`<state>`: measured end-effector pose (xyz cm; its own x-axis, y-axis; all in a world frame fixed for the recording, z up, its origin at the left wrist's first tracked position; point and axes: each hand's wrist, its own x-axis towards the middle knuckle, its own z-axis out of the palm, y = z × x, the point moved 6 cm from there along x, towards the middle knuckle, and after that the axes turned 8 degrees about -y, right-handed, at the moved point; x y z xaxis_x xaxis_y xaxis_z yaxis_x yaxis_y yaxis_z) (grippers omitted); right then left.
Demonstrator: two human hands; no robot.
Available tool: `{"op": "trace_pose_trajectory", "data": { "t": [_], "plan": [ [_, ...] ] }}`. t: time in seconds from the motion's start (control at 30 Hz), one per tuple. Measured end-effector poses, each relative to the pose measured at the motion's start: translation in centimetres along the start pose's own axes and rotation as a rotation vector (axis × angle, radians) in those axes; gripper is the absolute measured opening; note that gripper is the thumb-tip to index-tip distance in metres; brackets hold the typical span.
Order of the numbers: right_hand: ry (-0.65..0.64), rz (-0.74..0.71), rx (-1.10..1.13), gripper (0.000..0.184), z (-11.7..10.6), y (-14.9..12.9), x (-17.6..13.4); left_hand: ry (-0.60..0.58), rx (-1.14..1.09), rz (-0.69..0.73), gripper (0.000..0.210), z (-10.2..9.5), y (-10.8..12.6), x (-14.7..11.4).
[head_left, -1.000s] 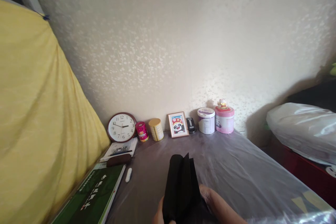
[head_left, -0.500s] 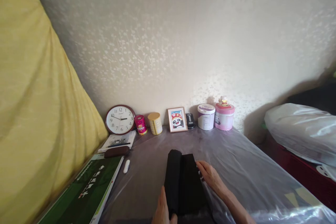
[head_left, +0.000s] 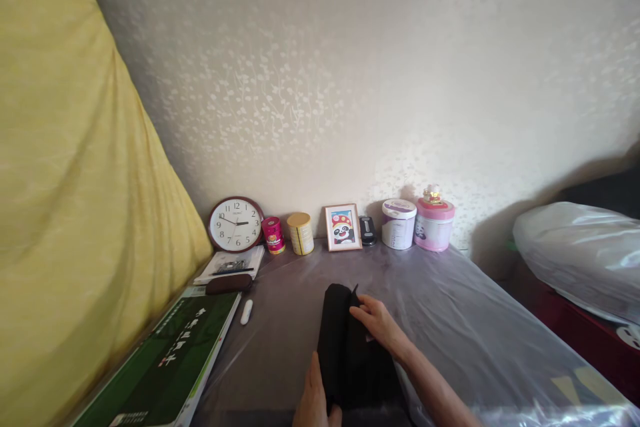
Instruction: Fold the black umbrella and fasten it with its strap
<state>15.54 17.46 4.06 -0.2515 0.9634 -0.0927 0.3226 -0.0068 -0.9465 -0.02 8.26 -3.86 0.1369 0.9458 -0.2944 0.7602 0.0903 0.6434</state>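
A black rolled fabric bundle (head_left: 333, 340) with a loose flap (head_left: 364, 357) along its right side lies lengthwise on the table before me. My left hand (head_left: 314, 395) is closed round its near left edge, with the thumb by the near end. With fingers bent, my right hand (head_left: 376, 321) pinches the flap's edge at the far right and holds it raised toward the roll. What is inside the bundle cannot be seen.
A plastic-covered table (head_left: 280, 360) bears a green book (head_left: 170, 360), a brown case (head_left: 229, 284) and a small white object (head_left: 247, 311) at left. Along the wall stand a clock (head_left: 235, 223), tins (head_left: 300, 233), a panda picture frame (head_left: 343, 227) and round tubs (head_left: 399, 225).
My right hand has moved left, lifting the flap's outer edge and folding it toward the roll. My left hand keeps its hold. The whole view has shifted slightly.
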Motion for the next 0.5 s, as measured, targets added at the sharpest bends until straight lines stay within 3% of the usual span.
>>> {"op": "trace_pose_trajectory", "data": {
  "t": [0.1,0.27,0.5],
  "plan": [
    [0.012,0.004,0.071,0.022,2.2,-0.5,1.4,-0.012,-0.017,-0.054,0.09,0.1,0.0,0.0],
    [-0.055,0.055,0.001,0.027,5.5,0.6,3.3,-0.039,0.024,-0.076,0.089,0.1,0.5,0.0],
    [-0.191,-0.021,-0.214,0.015,7.1,0.2,3.4,-0.078,0.063,-0.183,0.075,0.0,-0.1,-0.1]
  ]
}}
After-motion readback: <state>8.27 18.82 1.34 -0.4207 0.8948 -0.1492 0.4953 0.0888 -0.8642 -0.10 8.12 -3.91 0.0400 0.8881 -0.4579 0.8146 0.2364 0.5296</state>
